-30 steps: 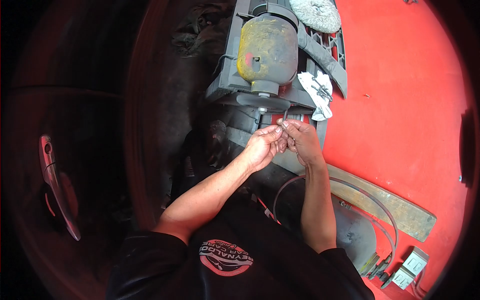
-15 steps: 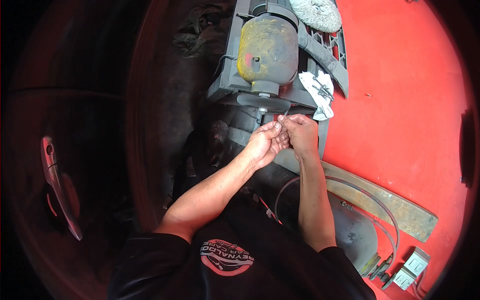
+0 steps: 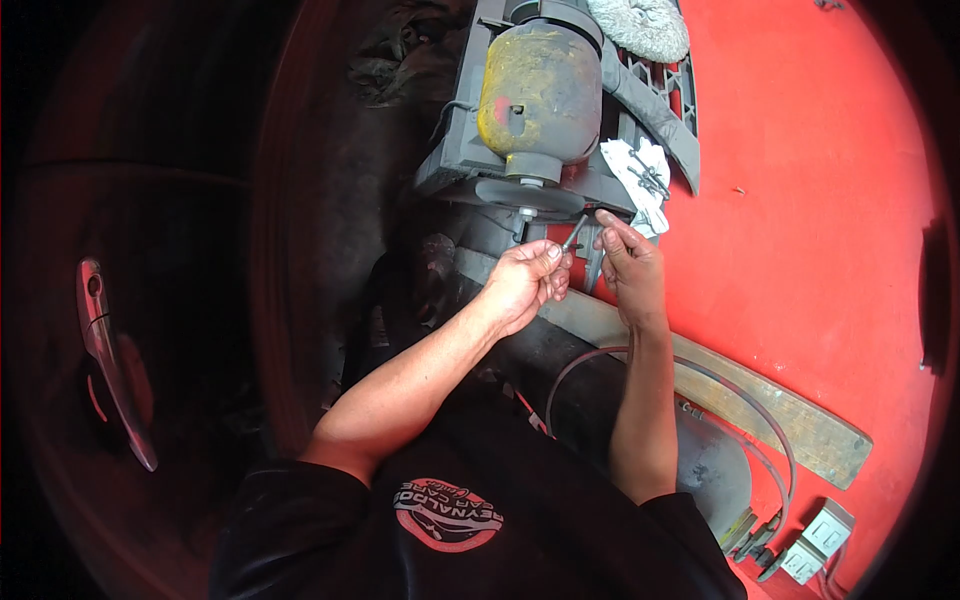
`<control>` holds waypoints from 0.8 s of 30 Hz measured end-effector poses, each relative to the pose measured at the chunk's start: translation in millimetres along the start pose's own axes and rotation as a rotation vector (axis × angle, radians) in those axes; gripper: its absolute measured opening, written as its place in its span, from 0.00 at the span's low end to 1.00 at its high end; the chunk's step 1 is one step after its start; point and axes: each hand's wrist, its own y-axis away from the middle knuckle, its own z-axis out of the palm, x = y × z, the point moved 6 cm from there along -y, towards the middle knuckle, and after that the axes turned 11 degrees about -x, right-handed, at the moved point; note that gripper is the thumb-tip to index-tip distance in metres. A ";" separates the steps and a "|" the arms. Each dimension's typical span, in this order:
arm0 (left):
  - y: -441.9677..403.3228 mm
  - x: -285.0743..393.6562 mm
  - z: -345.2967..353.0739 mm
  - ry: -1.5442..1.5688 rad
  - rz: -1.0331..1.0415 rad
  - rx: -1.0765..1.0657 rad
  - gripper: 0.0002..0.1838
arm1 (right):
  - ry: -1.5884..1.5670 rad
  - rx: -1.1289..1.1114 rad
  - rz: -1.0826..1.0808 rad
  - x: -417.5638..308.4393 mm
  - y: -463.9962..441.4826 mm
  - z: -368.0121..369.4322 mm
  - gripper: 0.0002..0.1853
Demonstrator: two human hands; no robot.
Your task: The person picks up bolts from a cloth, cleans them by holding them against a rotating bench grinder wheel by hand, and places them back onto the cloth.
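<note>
A thin metal bolt point(image 3: 575, 233) slants up and to the right from my left hand point(image 3: 528, 283), pinched between thumb and fingers. Just right of its upper end is my right hand point(image 3: 634, 270), index finger stretched out, thumb apart from it and the other fingers curled. I see nothing held in it. Beyond both hands is the thin wheel point(image 3: 528, 196) on the shaft of a bench grinder point(image 3: 540, 95), whose grey housing has worn yellow paint. The bolt is near the wheel's right edge, apparently not touching it.
Several dark bolts lie on a white cloth point(image 3: 632, 185) right of the grinder. A fluffy buffing wheel point(image 3: 645, 28) is at the far end. A wooden plank point(image 3: 770, 410), a hose point(image 3: 745, 390), a tank point(image 3: 712, 470) and an outlet box point(image 3: 828, 528) stand by the red wall.
My right hand has come away from the left and moved right, its index finger straightening. The bolt now shows in my left hand, which stays in nearly the same place.
</note>
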 end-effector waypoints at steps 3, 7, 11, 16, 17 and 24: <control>-6.3 -0.4 2.8 -0.033 -0.002 0.023 0.13 | -0.003 -0.049 -0.005 -6.7 -11.3 -2.0 0.14; -12.1 1.6 2.1 -0.047 0.019 0.026 0.12 | 0.010 -0.058 -0.011 -7.0 -25.6 -2.3 0.13; -15.1 5.0 0.6 -0.057 0.030 0.077 0.11 | -0.048 -0.086 0.028 -7.3 -38.6 1.6 0.10; -19.0 6.4 -1.1 -0.079 0.118 0.181 0.10 | -0.094 -0.104 0.041 -0.9 -47.6 2.3 0.10; -19.8 3.9 -2.3 -0.075 0.116 0.184 0.10 | -0.105 -0.100 0.035 0.4 -47.4 2.1 0.10; -17.3 8.4 1.4 -0.210 0.185 0.293 0.07 | -0.166 -0.119 0.006 0.1 -45.6 2.1 0.11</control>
